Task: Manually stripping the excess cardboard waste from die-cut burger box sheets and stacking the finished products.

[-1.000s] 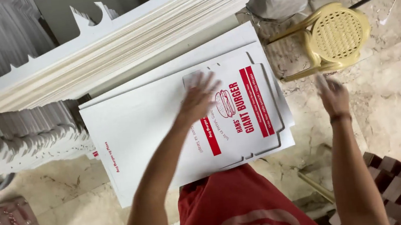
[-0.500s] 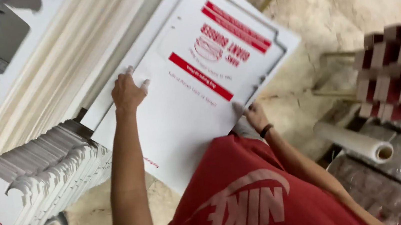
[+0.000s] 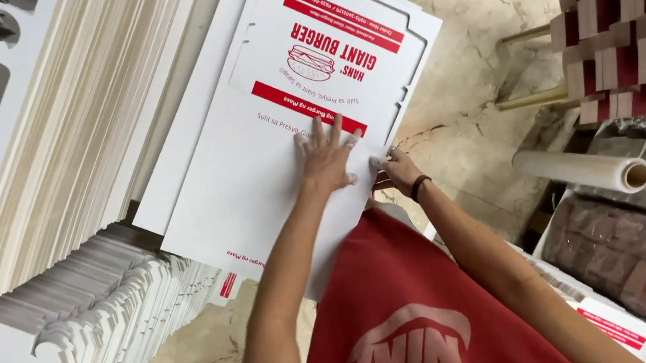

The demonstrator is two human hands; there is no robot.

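The flat white die-cut cardboard box blank with red print (image 3: 285,129) lay topmost on the pile. The left hand (image 3: 326,157) was pressed on it with fingers spread wide; the right hand (image 3: 398,170) pinched its near edge. Half a second earlier, the hands were set further apart. The edge should be lifted evenly, the sheet held flat.

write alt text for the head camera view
A person's left hand presses flat on a white and red printed flat cardboard box blank, while the right hand grips its edge; tall stacks of similar blanks stand beside it.
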